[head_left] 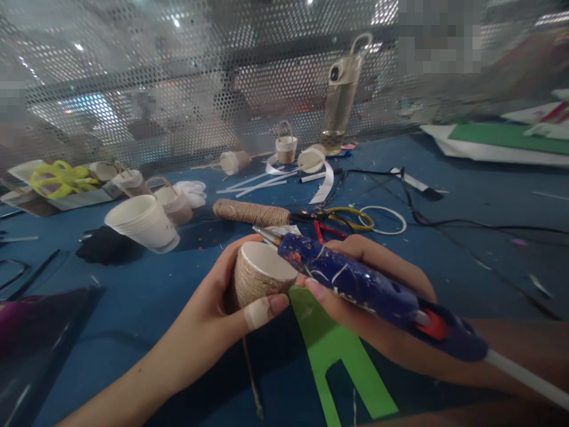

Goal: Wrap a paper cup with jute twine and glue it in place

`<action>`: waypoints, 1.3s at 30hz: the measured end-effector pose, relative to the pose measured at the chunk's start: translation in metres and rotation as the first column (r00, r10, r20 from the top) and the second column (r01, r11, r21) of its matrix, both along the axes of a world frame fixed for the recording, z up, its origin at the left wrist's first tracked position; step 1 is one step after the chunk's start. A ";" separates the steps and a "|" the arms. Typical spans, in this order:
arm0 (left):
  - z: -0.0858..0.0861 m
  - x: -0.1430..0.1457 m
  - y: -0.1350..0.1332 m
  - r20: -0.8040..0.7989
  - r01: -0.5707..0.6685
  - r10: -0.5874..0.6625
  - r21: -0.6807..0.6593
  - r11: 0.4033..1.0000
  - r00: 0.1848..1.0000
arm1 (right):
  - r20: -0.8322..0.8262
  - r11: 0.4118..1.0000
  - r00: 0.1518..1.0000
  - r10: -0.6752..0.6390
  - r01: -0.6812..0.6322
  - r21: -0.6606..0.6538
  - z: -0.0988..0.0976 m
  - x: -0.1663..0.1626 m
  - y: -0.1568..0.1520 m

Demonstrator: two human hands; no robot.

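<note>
My left hand (213, 308) is wrapped round a small paper cup covered in jute twine (260, 276), tilted with its white mouth facing right; a plaster is on the thumb. A loose twine end (252, 379) hangs below the cup. My right hand (382, 284) grips a blue glue gun (355, 281), its metal nozzle (265, 234) touching the cup's rim. A white glue stick (528, 379) sticks out of the gun's back.
On the blue table lie a twine spool (251, 212), pliers with red and yellow handles (338, 222), a stack of white paper cups (143, 224), finished little baskets (286, 145), a water bottle (340, 98), green paper (338, 356), a black cable (444, 222) and a perforated metal screen (178, 77) behind.
</note>
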State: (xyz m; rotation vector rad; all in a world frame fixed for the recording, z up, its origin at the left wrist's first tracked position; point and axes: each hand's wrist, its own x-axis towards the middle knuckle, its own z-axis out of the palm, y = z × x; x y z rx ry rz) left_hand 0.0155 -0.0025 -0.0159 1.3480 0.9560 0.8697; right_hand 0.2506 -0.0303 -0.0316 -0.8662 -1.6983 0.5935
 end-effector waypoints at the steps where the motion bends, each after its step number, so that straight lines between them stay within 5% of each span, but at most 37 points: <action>1: -0.001 -0.001 0.000 -0.013 -0.005 0.005 0.010 1.000 1.000 | 0.000 1.000 1.000 0.004 -0.004 0.003 0.000 0.000 0.000; 12: -0.002 -0.002 0.000 -0.010 0.020 -0.020 0.026 0.999 1.000 | 0.009 0.999 0.999 0.038 -0.038 0.012 -0.006 0.002 0.005; 25: 0.001 -0.005 0.002 -0.183 0.212 -0.181 0.166 0.963 0.966 | 0.078 0.994 0.991 0.107 -0.109 0.023 -0.006 0.010 0.006; 39: 0.012 0.005 -0.001 -0.115 0.126 -0.115 0.098 0.987 0.987 | 0.023 0.996 0.997 0.075 -0.074 -0.055 -0.004 0.004 0.002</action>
